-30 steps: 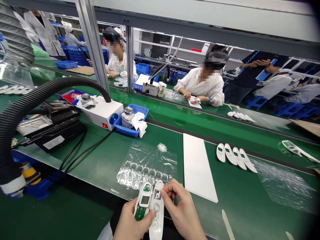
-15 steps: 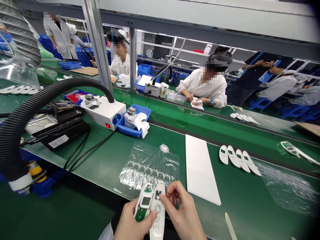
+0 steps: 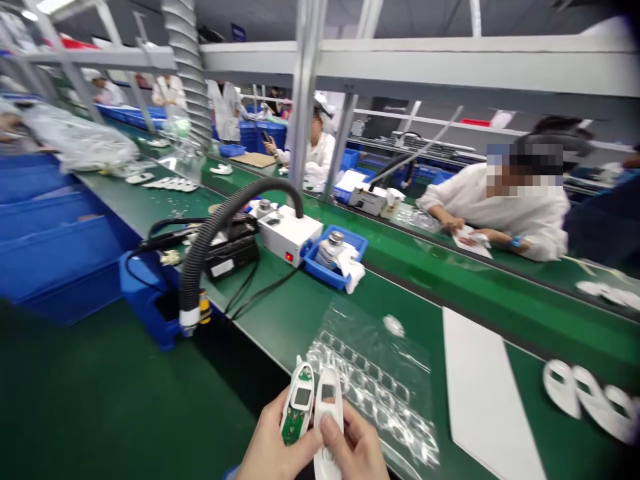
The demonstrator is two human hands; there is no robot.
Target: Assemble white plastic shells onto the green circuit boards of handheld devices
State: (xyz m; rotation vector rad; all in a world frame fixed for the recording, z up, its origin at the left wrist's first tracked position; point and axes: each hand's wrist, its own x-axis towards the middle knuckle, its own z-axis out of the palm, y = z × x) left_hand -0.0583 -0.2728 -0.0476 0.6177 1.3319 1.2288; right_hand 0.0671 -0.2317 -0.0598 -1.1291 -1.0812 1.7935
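Observation:
My left hand (image 3: 280,440) is closed around a white device half with a green circuit board (image 3: 295,413) and a small grey screen. Its thumb tip reaches the edge of a white plastic cover (image 3: 330,383) with a square window. My right hand (image 3: 357,443) grips that cover, thumb on its front and fingers behind. Both pieces stand side by side, upright, just off the bench's near edge. Beyond them lies a clear plastic sheet (image 3: 367,373) bearing rows of small square clear pieces. A small crumpled clear piece (image 3: 394,325) rests at its far corner.
A stack of white paper (image 3: 487,387) and white covers (image 3: 563,387) lie to the right. A blue tray (image 3: 325,267) with a metal-topped bottle, a white box (image 3: 290,233) and a black hose (image 3: 200,260) stand left. A co-worker (image 3: 520,200) sits across the green belt.
My view has swung left, so the bench things appear further right. My right hand has moved from the cover's window down to its middle and now grips it.

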